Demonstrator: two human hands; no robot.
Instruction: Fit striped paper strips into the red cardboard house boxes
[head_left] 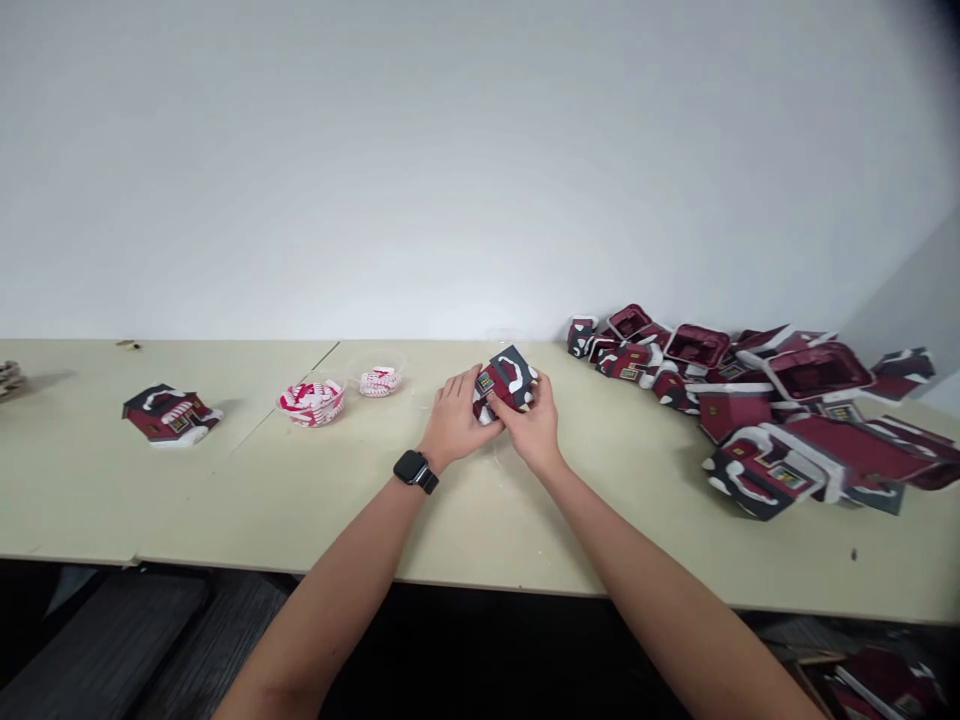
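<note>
A small model house (512,376), dark red with a grey roof and white snow trim, is held between my two hands above the table's middle. My left hand (455,420), with a black watch on its wrist, grips the house's left side. My right hand (535,425) is closed on the right side, its thumb across the lower front. Left of my hands stand a clear bowl (313,402) of red-and-white striped pieces and a smaller clear dish (381,380) with similar pieces. The underside of the held house is hidden.
Another model house (171,415) stands on the table (300,510) at the left. A heap of similar houses (780,400), some tipped with hollow undersides showing, covers the right side. More red pieces (892,685) lie below the table's edge at lower right. A wall (450,180) rises behind.
</note>
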